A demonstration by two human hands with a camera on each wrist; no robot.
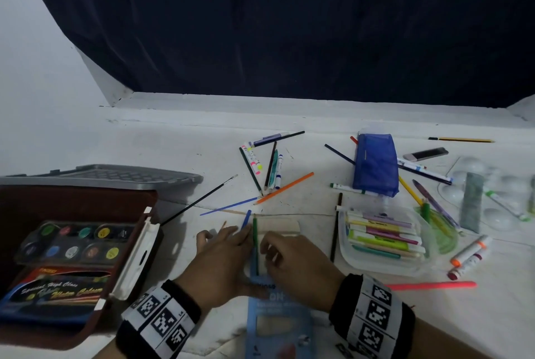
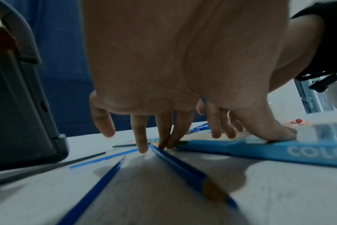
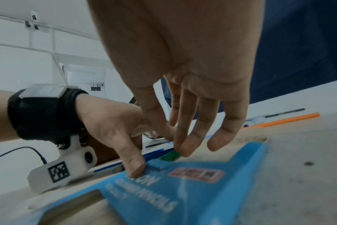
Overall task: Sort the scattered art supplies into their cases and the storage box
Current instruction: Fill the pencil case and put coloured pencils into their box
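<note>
A blue coloured-pencil box [image 1: 278,325] lies flat at the near edge of the white table [image 1: 173,150]. A green pencil [image 1: 255,238] sticks out of its far end. My right hand [image 1: 289,261] pinches the green pencil [image 3: 170,156] near the box mouth with thumb and fingertips. My left hand [image 1: 223,256] sits just left of it, thumb pressing down on the box [image 3: 192,190]. Its straight fingers [image 2: 142,146] touch the table beside a loose blue pencil [image 2: 183,167], which also pokes out past them [image 1: 246,219].
An open brown case with watercolour pans [image 1: 75,245] and a grey storage-box lid [image 1: 115,176] stand at the left. Loose pencils and markers [image 1: 269,167] lie in the middle. A clear tub of markers [image 1: 385,238], blue pouch [image 1: 375,167], palette [image 1: 492,193] and pink pen [image 1: 431,285] crowd the right.
</note>
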